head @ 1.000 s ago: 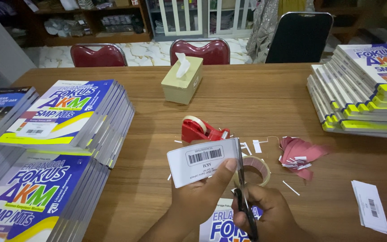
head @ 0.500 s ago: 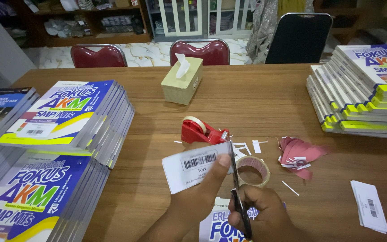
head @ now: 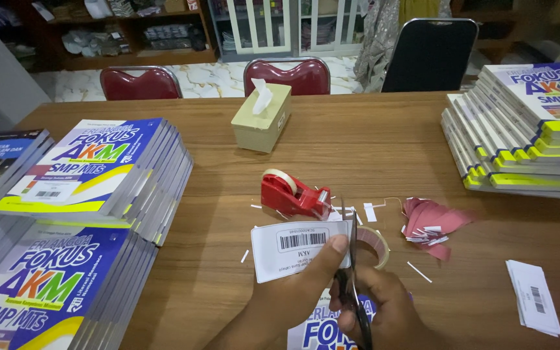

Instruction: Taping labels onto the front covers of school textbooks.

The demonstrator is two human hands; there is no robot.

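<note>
Left hand [head: 293, 291] pinches label [head: 296, 249] — scissors [head: 352, 272] cutting.

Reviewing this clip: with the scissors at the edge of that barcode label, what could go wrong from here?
1. The left hand pinches the white barcode label with its thumb right beside the scissors in the right hand; a slip could nick the thumb.
2. The blades run near the printed barcode, so a crooked cut might clip it.
3. Small white paper strips litter the wooden table and may get mixed with the finished labels.
</note>
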